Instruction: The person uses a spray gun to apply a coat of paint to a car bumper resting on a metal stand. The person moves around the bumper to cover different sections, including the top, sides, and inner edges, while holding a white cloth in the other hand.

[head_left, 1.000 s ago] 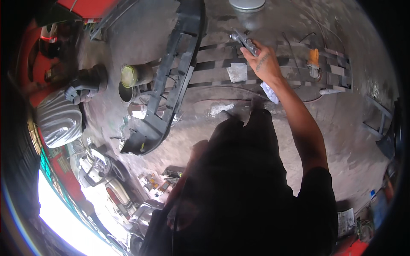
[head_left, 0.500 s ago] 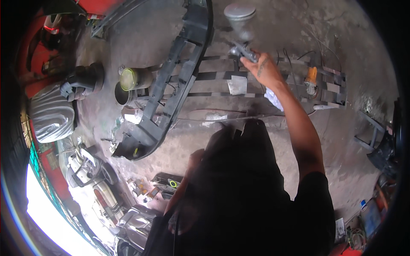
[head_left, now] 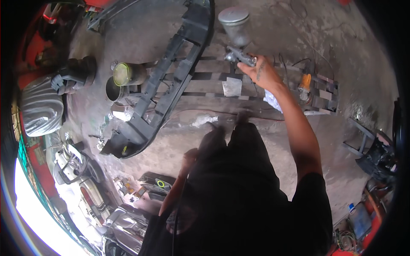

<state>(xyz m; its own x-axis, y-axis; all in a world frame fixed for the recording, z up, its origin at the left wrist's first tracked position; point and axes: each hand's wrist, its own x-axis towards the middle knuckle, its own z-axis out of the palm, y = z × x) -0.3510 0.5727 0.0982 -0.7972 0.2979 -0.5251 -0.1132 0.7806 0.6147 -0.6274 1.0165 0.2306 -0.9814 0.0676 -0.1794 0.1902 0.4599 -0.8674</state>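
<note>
My right hand (head_left: 265,77) is clamped around a silver metal spray gun (head_left: 242,56), held out in front of me by the long low rack of flat dark bars (head_left: 205,76). A round silver cup with a disc lid (head_left: 236,29) stands up from the gun, on the side away from me. My left hand (head_left: 189,158) hangs by my left leg; I can't tell whether its fingers are curled or spread.

To the left of the gun, a long curved black bumper (head_left: 179,88) slants across the rack, one end reaching toward me. Between bumper and forearm, a pale grey square sheet (head_left: 232,87) lies over the bars. A crumpled white cloth (head_left: 272,100) shows just beside my right forearm, partly hidden by it. Further right, an orange-bodied tool (head_left: 306,80) sits on the rack. At the rack's left end, a metal can with a yellow-green rim (head_left: 123,74) is beside a dark round can (head_left: 113,90).
</note>
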